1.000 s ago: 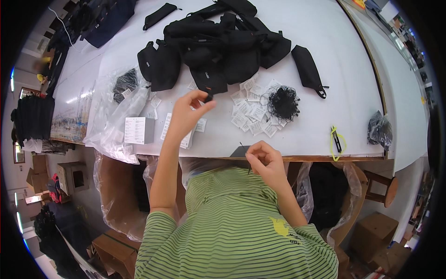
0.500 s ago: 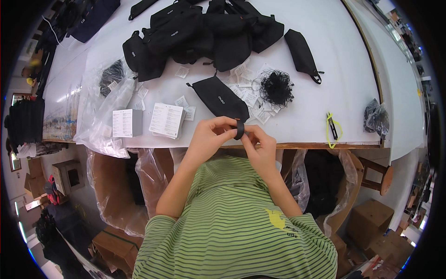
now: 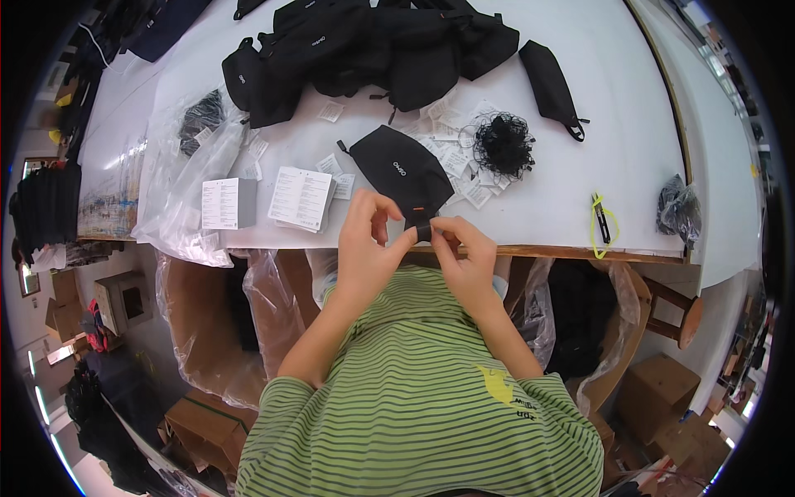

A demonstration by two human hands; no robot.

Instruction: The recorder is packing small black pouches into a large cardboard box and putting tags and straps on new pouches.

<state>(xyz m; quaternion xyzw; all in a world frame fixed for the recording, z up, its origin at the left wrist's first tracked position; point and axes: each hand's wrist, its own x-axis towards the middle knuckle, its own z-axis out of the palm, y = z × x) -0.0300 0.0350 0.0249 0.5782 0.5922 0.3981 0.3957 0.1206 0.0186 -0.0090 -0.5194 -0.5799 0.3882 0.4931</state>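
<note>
A black zip pouch point(image 3: 399, 168) with a small light print lies near the table's front edge, its strap end toward me. At that end, the fingertips of my right hand point(image 3: 468, 253) pinch the short black strap point(image 3: 424, 231). My left hand point(image 3: 367, 240) is on the strap's other side, its thumb pressed against it. The left index finger is curled and raised off the strap, leaving a gap above the thumb. The undersides of both grips are hidden. A small orange tab point(image 3: 418, 209) shows on the pouch just above the strap.
More black pouches point(image 3: 348, 50) are heaped at the back; a single pouch point(image 3: 552, 89) lies at right. White labels point(image 3: 453, 157) and tangled black cords point(image 3: 503, 147) are beyond my right hand. Card stacks point(image 3: 300, 199) and a plastic bag point(image 3: 178, 190) sit left, a yellow-looped cutter point(image 3: 602, 222) right.
My left index finger has lifted away from the strap. The strap, which stood up as a loop between both hands, now lies lower and flatter. The whole view has shifted slightly.
</note>
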